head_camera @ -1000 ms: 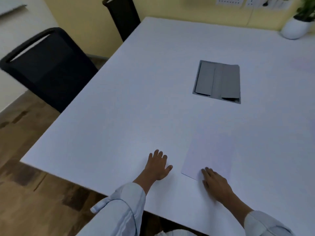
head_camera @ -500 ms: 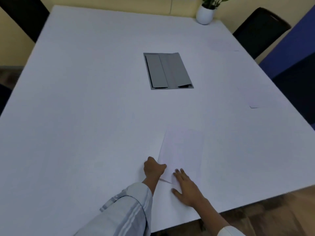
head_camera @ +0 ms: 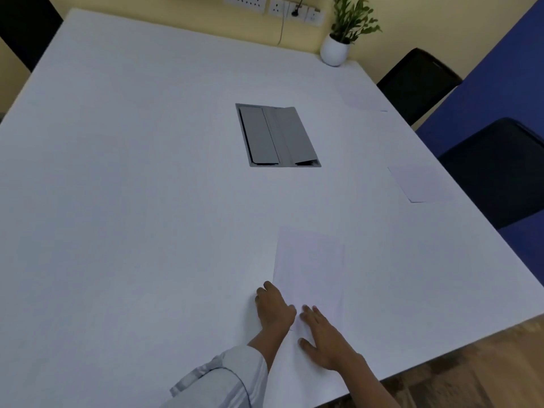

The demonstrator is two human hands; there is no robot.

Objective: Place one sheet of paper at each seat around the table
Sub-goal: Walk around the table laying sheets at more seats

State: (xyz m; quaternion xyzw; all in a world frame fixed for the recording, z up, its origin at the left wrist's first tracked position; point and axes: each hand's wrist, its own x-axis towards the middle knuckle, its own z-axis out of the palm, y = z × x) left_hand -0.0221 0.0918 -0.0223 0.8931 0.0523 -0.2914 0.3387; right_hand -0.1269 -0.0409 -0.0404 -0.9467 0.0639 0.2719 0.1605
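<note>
White paper sheet [head_camera: 309, 269] blank, no writing; left hand [head_camera: 275, 309], right hand [head_camera: 325, 338] flat, fingers spread, on it.

Three white sheets of paper, all flat on the white table. Nearest sheet [head_camera: 309, 269] lengthwise close to the near edge, its near end pinned under both hands. Second sheet [head_camera: 419, 184] beside the right edge, slightly skewed, before a black chair. Third sheet [head_camera: 360, 98] faint, near the far right corner, before another chair.
</note>
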